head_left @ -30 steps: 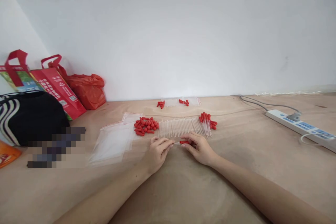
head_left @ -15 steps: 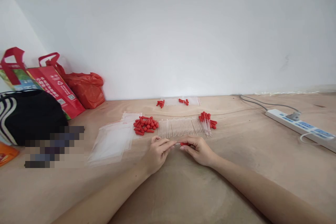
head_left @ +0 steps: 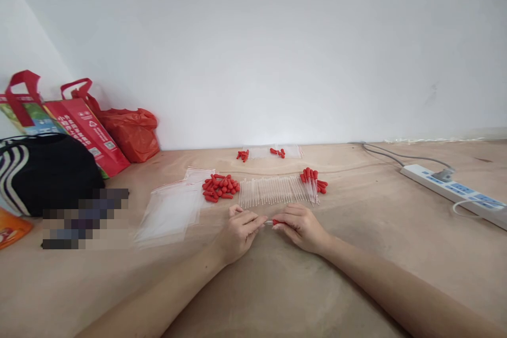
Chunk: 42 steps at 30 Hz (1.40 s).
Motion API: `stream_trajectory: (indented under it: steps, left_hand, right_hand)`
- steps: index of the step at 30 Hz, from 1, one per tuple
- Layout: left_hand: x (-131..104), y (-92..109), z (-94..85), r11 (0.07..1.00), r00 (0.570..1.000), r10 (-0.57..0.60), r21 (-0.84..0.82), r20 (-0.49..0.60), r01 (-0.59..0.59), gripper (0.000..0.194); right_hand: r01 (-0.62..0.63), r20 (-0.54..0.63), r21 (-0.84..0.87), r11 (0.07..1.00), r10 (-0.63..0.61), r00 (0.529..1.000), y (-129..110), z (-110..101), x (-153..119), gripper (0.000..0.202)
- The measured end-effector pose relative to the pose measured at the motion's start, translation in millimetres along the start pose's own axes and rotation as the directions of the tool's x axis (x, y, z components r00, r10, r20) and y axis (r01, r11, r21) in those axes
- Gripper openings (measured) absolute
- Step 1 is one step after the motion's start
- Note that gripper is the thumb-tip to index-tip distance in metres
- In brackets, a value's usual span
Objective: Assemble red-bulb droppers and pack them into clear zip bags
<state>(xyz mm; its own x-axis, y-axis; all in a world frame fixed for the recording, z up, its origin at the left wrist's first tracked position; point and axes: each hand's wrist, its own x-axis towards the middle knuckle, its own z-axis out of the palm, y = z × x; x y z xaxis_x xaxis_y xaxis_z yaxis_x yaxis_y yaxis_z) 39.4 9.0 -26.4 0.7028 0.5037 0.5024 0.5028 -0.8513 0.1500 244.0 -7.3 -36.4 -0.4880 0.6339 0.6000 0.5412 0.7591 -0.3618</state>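
My left hand (head_left: 243,229) is closed in a pinch on a thin clear dropper tube (head_left: 269,222). My right hand (head_left: 300,226) pinches a red rubber bulb (head_left: 275,222) at the tube's right end; the fingers cover most of the bulb. Beyond my hands lies a row of clear dropper tubes (head_left: 271,191), side by side on the table. To its left is a pile of loose red bulbs (head_left: 220,188). At the row's right end rest several droppers with red bulbs on them (head_left: 310,179).
Clear zip bags (head_left: 168,211) lie left of the bulb pile. More bulbs (head_left: 243,156) and a bag (head_left: 293,151) lie near the wall. A black bag (head_left: 51,174), a red shopping bag (head_left: 87,132) and a red plastic bag (head_left: 130,134) stand left. A power strip (head_left: 455,190) lies right.
Slightly more clear tube shows between my two hands, and my right fingers have shifted a little over the bulb. The view has shifted slightly; both hands keep their pinch.
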Motion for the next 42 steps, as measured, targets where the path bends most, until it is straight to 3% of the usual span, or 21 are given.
stream_trajectory:
  steps: [3, 6, 11, 27, 38, 42]
  left_hand:
    - [-1.1, 0.7, 0.6, 0.997, 0.999, 0.044, 0.062, 0.003, -0.044, 0.028]
    - [-1.4, 1.1, 3.4, 0.990, 0.992, 0.109, 0.101, -0.060, -0.102, 0.027]
    - [-0.3, 2.9, 6.2, 0.976, 0.972, 0.183, 0.148, -0.148, -0.161, 0.025]
    - [-0.7, 4.0, 7.9, 0.979, 0.968, 0.181, 0.125, -0.174, -0.161, 0.024]
    - [-0.5, 0.6, 3.0, 0.994, 0.980, 0.069, 0.100, -0.188, -0.051, 0.020]
    - [-0.9, 1.7, 1.8, 0.994, 0.982, 0.059, 0.099, -0.178, -0.041, 0.023]
  right_hand:
    - [0.075, -0.002, -0.254, 0.964, -0.078, 0.997, -0.2, -1.5, -1.5, 0.019]
    - [0.121, -0.045, -0.320, 0.940, -0.143, 0.989, 0.0, -1.4, -1.9, 0.016]
    - [0.129, -0.061, -0.264, 0.956, -0.150, 0.987, -0.3, 1.0, 0.2, 0.017]
    - [0.048, 0.015, -0.088, 0.995, -0.047, 0.999, -3.6, 7.0, 5.2, 0.020]
    - [-0.059, -0.046, -0.163, 0.985, 0.052, 0.998, 3.0, -3.0, -0.3, 0.018]
    - [-0.022, -0.039, -0.122, 0.992, 0.017, 0.999, 3.7, -5.4, -2.5, 0.017]
